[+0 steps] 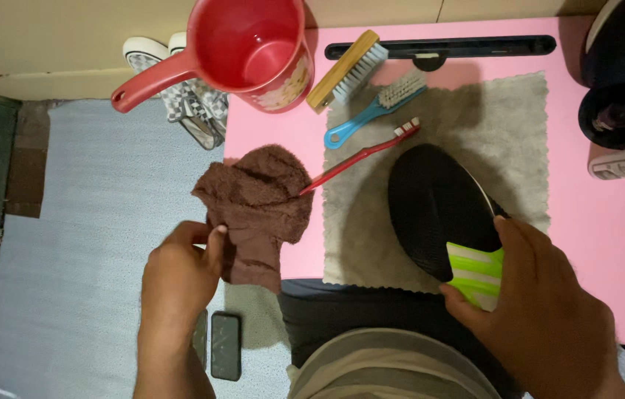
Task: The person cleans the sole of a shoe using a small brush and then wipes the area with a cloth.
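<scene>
- head view: a crumpled brown terry cloth (257, 209) is pinched at its lower edge by the left hand (179, 277), over the pink table's (608, 222) left edge.
- a black mesh shoe with neon-green stripes (442, 214) is gripped at the heel by the right hand (541, 310), on a grey towel (504, 133).
- a red toothbrush (360, 157) lies between cloth and shoe.

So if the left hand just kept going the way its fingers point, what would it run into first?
The left hand points up and rightward, already pinching the brown cloth. Past the cloth, probably the red toothbrush on the pink table, though depth is unclear.
</scene>
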